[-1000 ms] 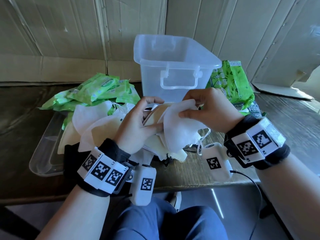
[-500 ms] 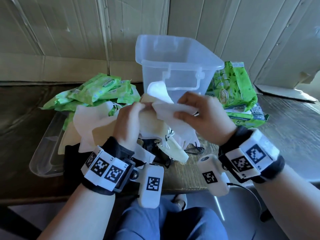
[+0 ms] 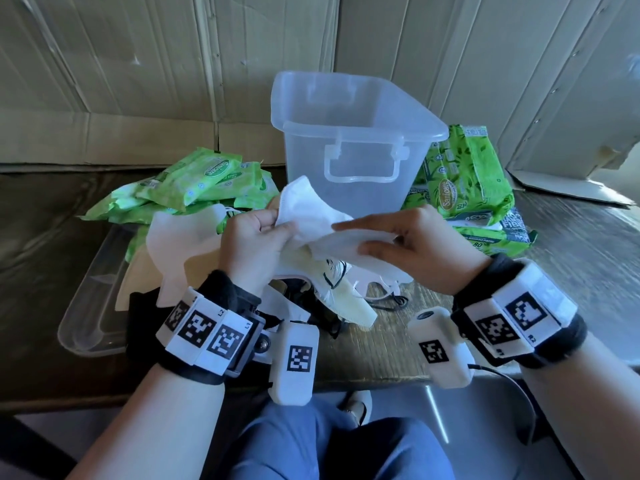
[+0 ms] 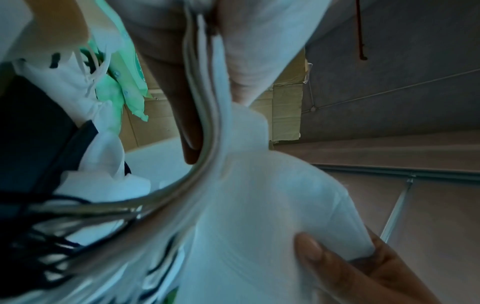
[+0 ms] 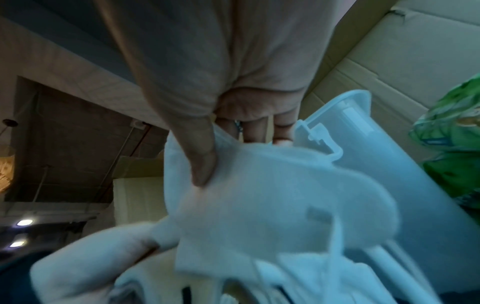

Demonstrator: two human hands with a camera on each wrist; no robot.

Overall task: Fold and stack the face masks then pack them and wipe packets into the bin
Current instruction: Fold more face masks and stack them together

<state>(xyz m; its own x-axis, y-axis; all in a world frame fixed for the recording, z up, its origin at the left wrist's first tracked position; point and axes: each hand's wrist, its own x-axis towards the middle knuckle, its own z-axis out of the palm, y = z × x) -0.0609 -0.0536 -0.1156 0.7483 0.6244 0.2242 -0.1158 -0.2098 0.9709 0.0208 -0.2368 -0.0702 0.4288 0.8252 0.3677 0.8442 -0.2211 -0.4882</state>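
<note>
We hold a white face mask (image 3: 311,220) just in front of the clear plastic bin (image 3: 349,147): our left hand (image 3: 256,244) pinches its left end, and our right hand (image 3: 415,244) clamps thumb and fingers on its right. Green wipe packets (image 3: 207,181) lie beside the bin.

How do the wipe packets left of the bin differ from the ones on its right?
The left packets are paler green, slimmer and lie in a loose heap, partly under masks. The right packets are darker, leaf-printed and bulkier, stacked beside the bin, the top one tilted. Both sets lie on the table, outside the bin.
</note>
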